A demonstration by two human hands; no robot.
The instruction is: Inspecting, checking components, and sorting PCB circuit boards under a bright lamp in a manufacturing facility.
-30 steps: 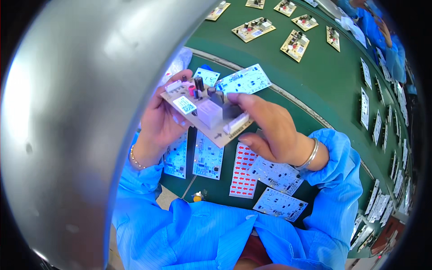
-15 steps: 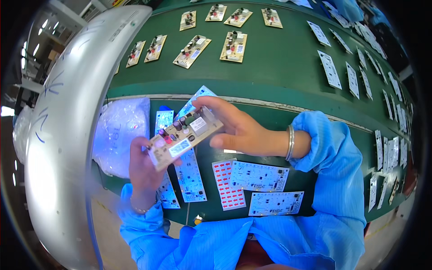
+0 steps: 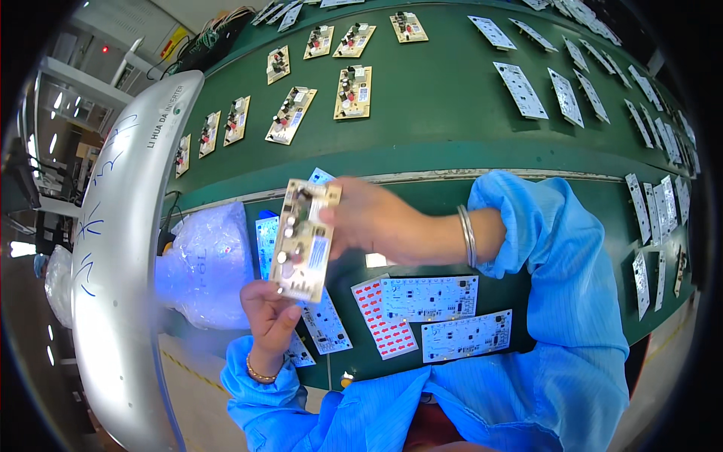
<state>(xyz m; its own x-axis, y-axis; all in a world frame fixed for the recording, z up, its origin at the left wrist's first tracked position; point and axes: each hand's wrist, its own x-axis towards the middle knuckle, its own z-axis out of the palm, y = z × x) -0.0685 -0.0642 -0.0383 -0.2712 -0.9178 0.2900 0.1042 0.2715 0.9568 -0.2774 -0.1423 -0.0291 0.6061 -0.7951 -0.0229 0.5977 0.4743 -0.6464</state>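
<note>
Clock is centring on the view. Populated tan circuit board (image 3: 303, 245) is sitting at 9 o'clock, held above the green bench (image 3: 422, 188), long axis running roughly 12 to 6. Right hand (image 3: 367, 218), blurred, is pinching its upper right edge, palm turning inward, other fingers hiding; bent right forearm is lying nearly level toward 3 o'clock. Left hand (image 3: 269, 320) is touching the board's lower end, fingers curling, thumb pointing up; can't tell if it's pinching. Left forearm is slanting toward 7 o'clock. Red-arrow sticker sheet (image 3: 376, 324) is lying near 6 o'clock, white circuit boards (image 3: 468, 337) at 5.
</note>
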